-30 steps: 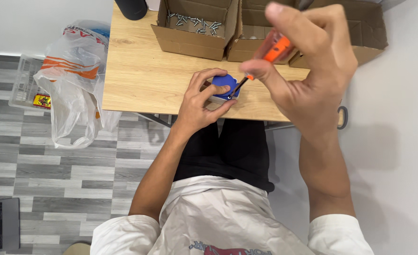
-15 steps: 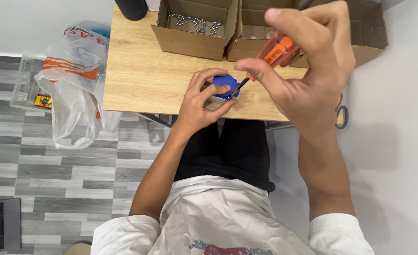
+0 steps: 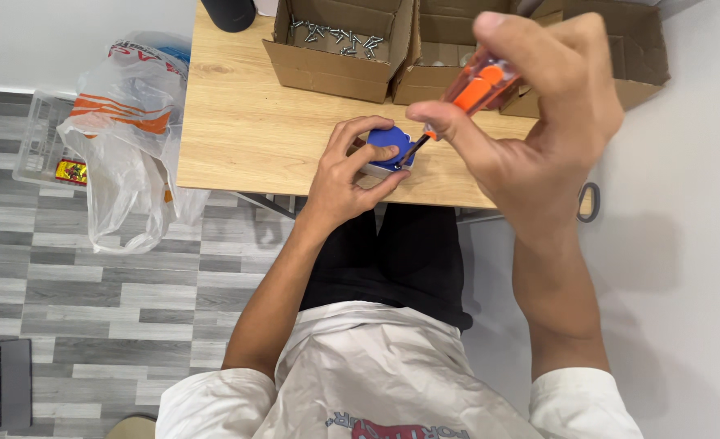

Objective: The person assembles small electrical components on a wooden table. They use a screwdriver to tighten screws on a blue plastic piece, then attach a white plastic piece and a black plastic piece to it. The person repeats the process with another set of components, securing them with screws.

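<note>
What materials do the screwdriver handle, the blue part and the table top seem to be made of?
Screwdriver handle: clear orange plastic, glossy, since light passes through it. Blue part: probably moulded plastic, with an even matt colour; its pale base is mostly hidden by the left hand. Table top: light wood or wood-look laminate, with printed-looking grain and a smooth surface; I cannot tell which.

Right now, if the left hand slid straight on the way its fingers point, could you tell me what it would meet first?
Probably the cardboard box of screws; the left hand already grips the blue part, though depth is uncertain.

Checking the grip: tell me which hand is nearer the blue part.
Left. The left hand clasps the blue part; the right hand is raised above-right, holding the orange screwdriver.
</note>
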